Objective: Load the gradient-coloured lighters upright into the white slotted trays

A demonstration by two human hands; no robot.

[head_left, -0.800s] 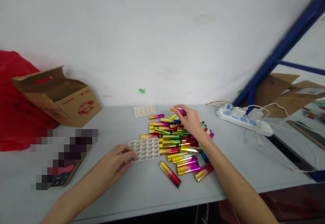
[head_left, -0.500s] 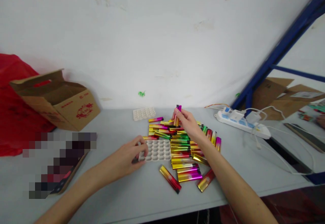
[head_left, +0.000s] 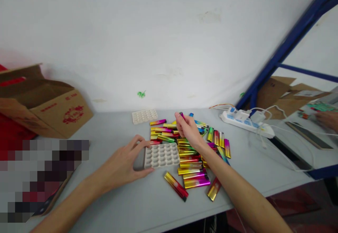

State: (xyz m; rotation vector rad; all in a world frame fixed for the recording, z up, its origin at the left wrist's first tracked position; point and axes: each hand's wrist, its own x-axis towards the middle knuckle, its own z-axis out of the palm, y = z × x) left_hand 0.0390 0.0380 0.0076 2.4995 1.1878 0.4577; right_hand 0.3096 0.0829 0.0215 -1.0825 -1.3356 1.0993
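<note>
A white tray (head_left: 161,156) with rows of small hollows lies flat on the table. My left hand (head_left: 129,160) grips its left end, a finger by the upper corner and the thumb by the lower one. Right of the tray spreads a heap of shiny lighters (head_left: 190,159) in gold, red, purple and green. My right hand (head_left: 188,129) is closed above the heap's far part, round a lighter (head_left: 181,114) whose purple end peeks out at the top; the fingers hide the rest. Nearer the front edge, one gold and red lighter (head_left: 175,186) lies apart.
A second white tray (head_left: 144,116) lies near the wall. At left are an open cardboard box (head_left: 59,115) and a blurred-out item. A white power strip (head_left: 245,122) with plugs and cables lies at right, near a blue metal frame (head_left: 286,46). Another person's hand (head_left: 329,119) shows far right.
My left hand has shifted from fingers over the tray's hollows to its left end. The right hand has turned, covering more of the lighter. The view has swung slightly right.
</note>
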